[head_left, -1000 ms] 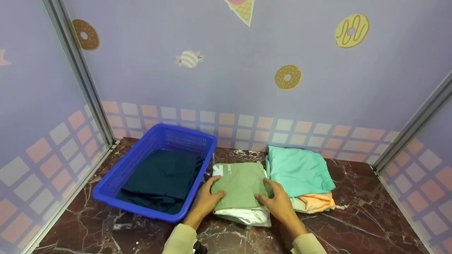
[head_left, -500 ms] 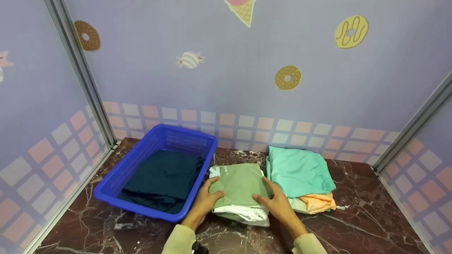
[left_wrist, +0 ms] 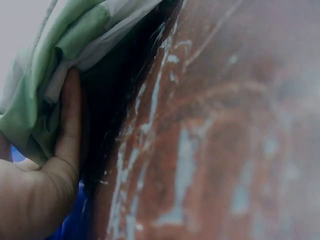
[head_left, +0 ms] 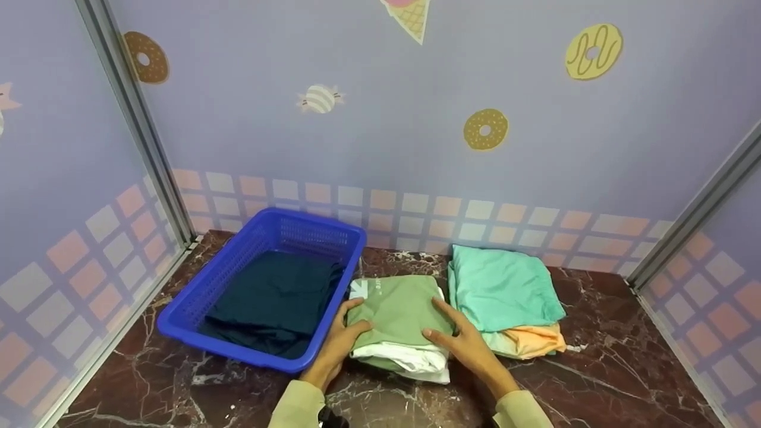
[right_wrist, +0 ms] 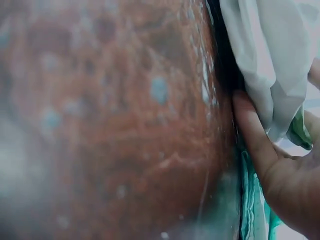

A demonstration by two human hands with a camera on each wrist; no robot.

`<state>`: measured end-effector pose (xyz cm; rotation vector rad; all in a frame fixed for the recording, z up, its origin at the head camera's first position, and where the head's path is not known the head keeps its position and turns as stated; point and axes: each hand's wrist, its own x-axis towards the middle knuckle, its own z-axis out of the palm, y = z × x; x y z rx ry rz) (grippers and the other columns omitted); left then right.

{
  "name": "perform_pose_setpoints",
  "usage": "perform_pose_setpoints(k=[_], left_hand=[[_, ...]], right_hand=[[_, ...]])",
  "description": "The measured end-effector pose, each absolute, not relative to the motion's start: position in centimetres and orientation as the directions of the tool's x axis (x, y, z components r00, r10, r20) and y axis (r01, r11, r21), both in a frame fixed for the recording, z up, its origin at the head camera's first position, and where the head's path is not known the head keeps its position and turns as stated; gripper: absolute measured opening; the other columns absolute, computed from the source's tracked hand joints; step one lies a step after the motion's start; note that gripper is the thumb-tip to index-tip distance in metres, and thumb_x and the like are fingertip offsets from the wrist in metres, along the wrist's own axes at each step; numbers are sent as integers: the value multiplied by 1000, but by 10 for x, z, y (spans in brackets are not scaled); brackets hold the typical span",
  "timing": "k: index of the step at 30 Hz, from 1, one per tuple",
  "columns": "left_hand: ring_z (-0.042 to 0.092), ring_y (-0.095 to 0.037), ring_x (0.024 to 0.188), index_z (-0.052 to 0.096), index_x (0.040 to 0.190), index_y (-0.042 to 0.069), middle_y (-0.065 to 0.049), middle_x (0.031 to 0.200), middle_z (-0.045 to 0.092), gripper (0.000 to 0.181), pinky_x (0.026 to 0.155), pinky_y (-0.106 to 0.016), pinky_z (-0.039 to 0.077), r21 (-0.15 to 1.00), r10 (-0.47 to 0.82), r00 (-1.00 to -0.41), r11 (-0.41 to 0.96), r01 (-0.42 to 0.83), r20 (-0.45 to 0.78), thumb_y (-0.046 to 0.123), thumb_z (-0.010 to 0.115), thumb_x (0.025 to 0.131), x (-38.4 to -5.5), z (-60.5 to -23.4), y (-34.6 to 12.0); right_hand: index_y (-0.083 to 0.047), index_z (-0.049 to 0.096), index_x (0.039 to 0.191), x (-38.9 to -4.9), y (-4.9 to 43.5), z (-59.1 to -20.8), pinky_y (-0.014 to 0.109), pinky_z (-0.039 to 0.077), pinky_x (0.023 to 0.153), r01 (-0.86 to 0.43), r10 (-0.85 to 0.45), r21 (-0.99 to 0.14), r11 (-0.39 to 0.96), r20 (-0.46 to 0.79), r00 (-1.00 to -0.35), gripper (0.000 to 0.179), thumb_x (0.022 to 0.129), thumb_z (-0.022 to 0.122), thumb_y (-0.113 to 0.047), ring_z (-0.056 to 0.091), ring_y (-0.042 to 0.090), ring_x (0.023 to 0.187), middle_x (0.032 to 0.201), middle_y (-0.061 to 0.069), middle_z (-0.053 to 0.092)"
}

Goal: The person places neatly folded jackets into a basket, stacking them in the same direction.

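Observation:
A stack of folded clothes (head_left: 399, 309) lies between the two hands in the head view, a sage-green garment with a white print on top and white and green layers beneath. My left hand (head_left: 343, 340) grips its left side, thumb on top; in the left wrist view a finger (left_wrist: 71, 117) reaches under the green and white cloth (left_wrist: 75, 40). My right hand (head_left: 467, 345) holds the opposite side, thumb also on top. In the right wrist view a finger (right_wrist: 250, 125) goes beneath the white fabric (right_wrist: 262, 60). The other fingers are partly hidden.
Left of the stack stands a blue plastic basket (head_left: 255, 359) holding dark navy folded clothing (head_left: 276, 297). To the right lies another pile, a turquoise garment (head_left: 505, 288) over an orange one (head_left: 538, 342). Everything rests on a dark red marbled tabletop (head_left: 618, 356), with a patterned wall (head_left: 392, 148) behind.
Both hands and the stack between them have shifted slightly left, toward the basket. The basket and the turquoise pile have stayed put.

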<state>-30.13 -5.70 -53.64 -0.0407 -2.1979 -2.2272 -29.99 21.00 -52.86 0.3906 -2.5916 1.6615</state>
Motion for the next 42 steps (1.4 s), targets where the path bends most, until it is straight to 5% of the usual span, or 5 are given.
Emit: perform_pose_setpoints(k=[7, 14, 27, 42], left_hand=[[45, -30, 125, 58, 129, 10, -11, 132, 56, 58, 103, -48, 34, 949, -20, -984, 269, 166, 177, 3, 68, 73, -294, -526, -50], [53, -24, 120, 62, 123, 13, -2, 123, 63, 51, 99, -43, 40, 870, -12, -959, 424, 252, 283, 8, 70, 73, -287, -508, -45], [55, -15, 112, 63, 122, 24, 8, 122, 62, 52, 92, -38, 43, 904, 0, -953, 316, 288, 303, 10, 73, 73, -273, -468, -40], [54, -18, 112, 61, 127, 18, 2, 127, 59, 56, 92, -39, 43, 885, 50, -905, 192, 425, 423, 1, 75, 75, -269, -436, -62]], right_hand=[[-4, 50, 140, -284, 199, -506, 53, 28, 108, -298, -170, -891, 343, 253, -952, 65, 81, 78, -10, 37, 37, 132, 141, 19, 46], [-4, 50, 140, -274, 202, -486, 49, 34, 105, -318, -157, -874, 367, 278, -948, 69, 78, 80, -7, 40, 34, 131, 140, 16, 48], [-6, 46, 143, -268, 221, -469, 29, 47, 93, -326, -129, -928, 181, 306, -943, 68, 82, 76, -4, 48, 32, 124, 146, 11, 42], [-18, 44, 146, -269, 215, -450, 36, 52, 85, -394, -175, -917, 65, 379, -909, 65, 88, 70, -5, 55, 33, 116, 147, 8, 40]])
